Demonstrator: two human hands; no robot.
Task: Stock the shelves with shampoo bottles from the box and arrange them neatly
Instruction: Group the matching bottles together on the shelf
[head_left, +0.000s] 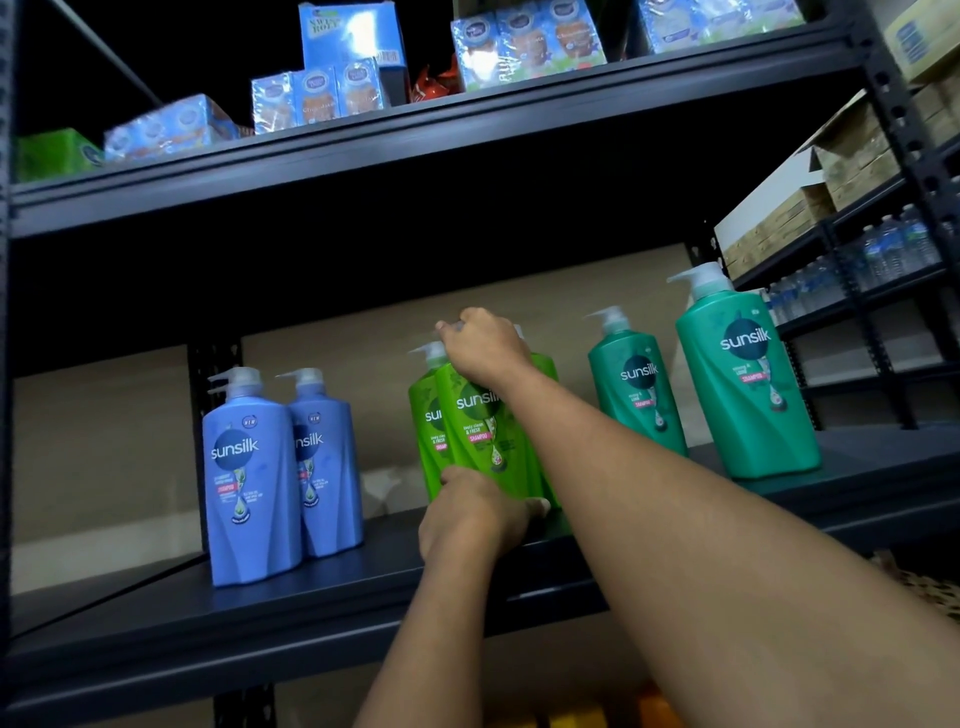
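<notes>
right hand (485, 345) grips green bottle (485, 441) pump top | left hand (470, 514) holds its base | on shelf (311, 603)

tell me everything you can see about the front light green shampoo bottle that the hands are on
The front light green bottle is glossy plastic, curved, with a dark round Sunsilk logo and a small pink label strip. It stands roughly upright on the dark shelf, between the blue and teal bottles, close in front of other light green ones. The right hand grips its top, hiding the pump. The left hand holds its base, thumb stretched along the bottom edge.
</notes>
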